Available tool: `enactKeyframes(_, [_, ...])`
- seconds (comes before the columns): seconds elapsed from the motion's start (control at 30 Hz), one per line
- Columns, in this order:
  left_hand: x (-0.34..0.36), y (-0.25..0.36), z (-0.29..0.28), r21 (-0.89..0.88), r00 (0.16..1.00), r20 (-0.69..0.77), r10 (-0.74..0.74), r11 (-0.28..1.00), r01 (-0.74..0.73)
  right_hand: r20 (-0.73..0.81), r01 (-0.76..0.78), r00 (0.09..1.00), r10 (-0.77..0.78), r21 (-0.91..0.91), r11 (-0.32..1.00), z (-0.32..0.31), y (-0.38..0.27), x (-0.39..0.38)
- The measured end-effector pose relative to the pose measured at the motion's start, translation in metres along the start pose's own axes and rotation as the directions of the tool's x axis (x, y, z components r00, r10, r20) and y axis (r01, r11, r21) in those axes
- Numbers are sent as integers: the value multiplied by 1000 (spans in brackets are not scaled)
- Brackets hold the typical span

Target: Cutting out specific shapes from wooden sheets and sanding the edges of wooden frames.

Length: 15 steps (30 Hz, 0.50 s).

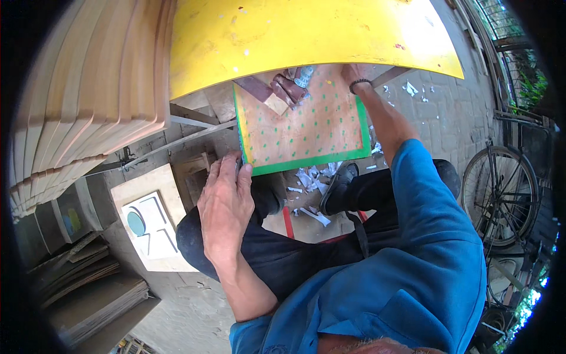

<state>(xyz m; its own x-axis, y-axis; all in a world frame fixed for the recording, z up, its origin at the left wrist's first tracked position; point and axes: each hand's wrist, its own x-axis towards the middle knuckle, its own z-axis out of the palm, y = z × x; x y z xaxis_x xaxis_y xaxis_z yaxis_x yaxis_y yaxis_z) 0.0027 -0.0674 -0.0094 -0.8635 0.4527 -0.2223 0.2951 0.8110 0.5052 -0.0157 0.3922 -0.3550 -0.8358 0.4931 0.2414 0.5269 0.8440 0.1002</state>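
Observation:
A thin wooden board (312, 130) with a green border and rows of small green marks lies in front of my knees. My left hand (227, 206) is at its near left corner, fingers together. A small dark edge shows between thumb and forefinger, too little to name. My right hand (352, 74), with a dark bracelet at the wrist, reaches to the board's far right side; its fingers are hidden under the yellow panel (306, 32). Dark red-brown blocks or folded pieces (288, 89) and a crumpled blue-and-white item (303, 76) lie on the board's far part.
White paper scraps (312, 178) litter the paved floor around my shoes. Tall stacked wooden sheets (94, 88) stand at the left. A pale board (150, 221) with a white printed sheet leans lower left. A bicycle (500, 194) stands at the right.

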Motion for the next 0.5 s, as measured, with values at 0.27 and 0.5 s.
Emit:
enactKeyframes(0.27, [-3,-5,9,-19,999,-20,48,999,-48,304,284,847,-436,435,854,-91,-11,-139])
enactKeyframes(0.5, [-10,-9,17,-84,991,-7,131,988,-131,285,223,744,-604,747,626,-160,13,-275])
